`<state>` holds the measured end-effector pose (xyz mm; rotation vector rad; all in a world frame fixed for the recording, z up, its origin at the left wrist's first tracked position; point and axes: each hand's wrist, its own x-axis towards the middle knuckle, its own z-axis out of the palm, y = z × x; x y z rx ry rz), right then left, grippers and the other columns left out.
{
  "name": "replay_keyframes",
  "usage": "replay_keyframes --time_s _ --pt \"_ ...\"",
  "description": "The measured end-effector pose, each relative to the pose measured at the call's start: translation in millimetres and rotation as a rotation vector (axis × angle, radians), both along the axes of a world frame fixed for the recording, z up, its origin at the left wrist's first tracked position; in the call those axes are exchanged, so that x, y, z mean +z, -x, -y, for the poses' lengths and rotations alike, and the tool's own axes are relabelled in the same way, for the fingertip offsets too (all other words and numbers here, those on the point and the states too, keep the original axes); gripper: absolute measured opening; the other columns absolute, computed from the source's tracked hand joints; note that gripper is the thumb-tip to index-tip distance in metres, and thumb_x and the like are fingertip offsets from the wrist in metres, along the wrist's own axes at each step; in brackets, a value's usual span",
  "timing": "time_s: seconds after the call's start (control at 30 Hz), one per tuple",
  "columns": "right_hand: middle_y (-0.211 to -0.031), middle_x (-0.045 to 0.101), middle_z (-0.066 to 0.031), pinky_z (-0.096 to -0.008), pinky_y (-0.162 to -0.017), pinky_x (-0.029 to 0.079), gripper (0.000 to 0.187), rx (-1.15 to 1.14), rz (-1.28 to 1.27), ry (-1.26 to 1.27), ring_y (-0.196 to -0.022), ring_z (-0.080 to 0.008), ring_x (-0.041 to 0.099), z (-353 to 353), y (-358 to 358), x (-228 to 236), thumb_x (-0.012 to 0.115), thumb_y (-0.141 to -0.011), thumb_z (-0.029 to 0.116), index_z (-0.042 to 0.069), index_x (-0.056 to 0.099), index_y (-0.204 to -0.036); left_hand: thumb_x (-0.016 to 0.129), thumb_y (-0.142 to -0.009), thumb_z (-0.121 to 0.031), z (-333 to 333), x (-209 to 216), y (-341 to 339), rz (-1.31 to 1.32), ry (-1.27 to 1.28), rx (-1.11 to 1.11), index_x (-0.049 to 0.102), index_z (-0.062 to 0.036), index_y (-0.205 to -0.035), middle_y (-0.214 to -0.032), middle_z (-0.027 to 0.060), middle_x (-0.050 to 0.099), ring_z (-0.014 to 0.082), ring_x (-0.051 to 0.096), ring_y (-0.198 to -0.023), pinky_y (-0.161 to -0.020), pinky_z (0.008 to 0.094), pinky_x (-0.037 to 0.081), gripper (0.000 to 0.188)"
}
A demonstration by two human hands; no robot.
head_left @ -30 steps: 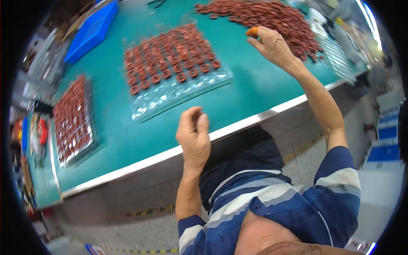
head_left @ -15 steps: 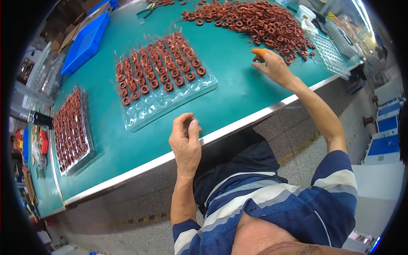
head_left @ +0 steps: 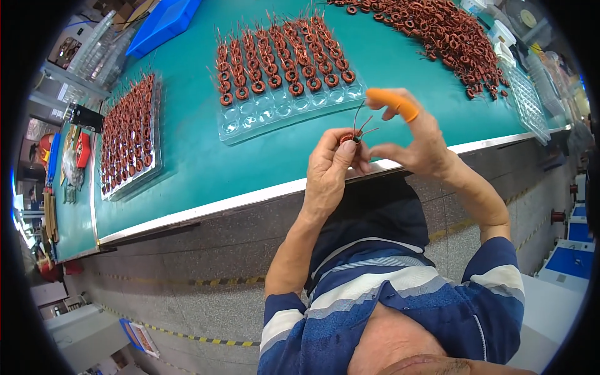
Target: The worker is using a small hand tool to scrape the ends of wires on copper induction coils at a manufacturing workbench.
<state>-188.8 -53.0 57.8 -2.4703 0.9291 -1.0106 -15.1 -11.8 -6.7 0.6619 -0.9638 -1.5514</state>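
My left hand [head_left: 326, 172] pinches a copper-red toroidal coil [head_left: 347, 139] between thumb and fingers, over the table's front edge. Several thin wire leads stick up from the coil. Close beside it, my right hand [head_left: 425, 140] is open, thumb and fingers apart and slightly blurred, with an orange finger cot [head_left: 395, 102] on one finger. I see nothing held in it. Beyond my hands lies a clear plastic tray [head_left: 253, 129] with round pockets. Rows of similar coils [head_left: 275, 81] stand in its far part, leads upward, while its nearest pockets hold none.
A large heap of coils [head_left: 444, 40] covers the back right of the green table [head_left: 225, 178]. Another coil-filled tray [head_left: 156, 164] sits at the left. Behind it is a blue bin [head_left: 165, 28]. At the right edge stand clear trays [head_left: 528, 103] and a white tub [head_left: 502, 33].
My right hand has come from beside the heap to my left hand. The left now holds a coil where its fingers showed none before. The view has shifted, too.
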Motion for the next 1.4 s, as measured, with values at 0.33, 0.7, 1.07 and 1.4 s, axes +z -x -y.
replay_keyframes --time_s 0.33,0.7,1.07,1.4 --pt "-0.082 0.066 -0.0051 -0.0227 -0.066 0.051 0.03 -0.011 0.336 -0.761 -0.073 -0.0091 0.059 5.3 -8.8 -2.1 0.063 -0.092 0.026 -0.003 0.067 -0.099 0.05 -0.099 -0.02 -8.4 0.8 -9.5 0.012 0.149 -0.046 0.046 -0.0003 -0.121 -0.079 0.009 0.057 0.0138 0.056 -0.066 -0.061 0.0246 0.047 0.03" --pt "-0.08 0.061 -0.0141 -0.0367 -0.053 0.047 0.022 0.06 -0.12 0.654 -0.065 -0.028 0.059 -33.9 -25.3 6.4 0.074 -0.06 0.003 -0.005 0.066 -0.079 0.061 -0.091 -0.009 -9.7 0.8 -0.9 0.701 0.432 0.554 0.054 -0.002 -0.116 -0.092 0.0151 0.062 0.0272 0.064 -0.076 -0.068 0.0341 0.052 0.027" --pt "-0.063 0.059 -0.0018 -0.0225 -0.054 0.041 0.031 -0.216 0.326 -0.541 -0.061 -0.0067 0.052 -1.4 -17.8 -7.7 0.064 -0.091 0.029 -0.001 0.071 -0.084 0.052 -0.097 -0.01 -8.7 9.1 -15.7 0.297 0.202 0.179 0.049 0.0001 -0.114 -0.076 0.0026 0.052 0.009 0.051 -0.062 -0.056 0.0222 0.043 0.021" --pt "-0.086 0.064 -0.003 -0.0233 -0.072 0.047 0.038 0.002 0.435 -0.75 -0.079 -0.0092 0.058 -3.8 -25.8 -29.5 0.06 -0.094 0.034 -0.001 0.064 -0.109 0.051 -0.097 -0.009 -7.0 18.2 -17.1 0.035 0.115 0.154 0.046 -0.0022 -0.114 -0.074 0.0038 0.052 0.0098 0.051 -0.061 -0.056 0.0226 0.044 0.019"
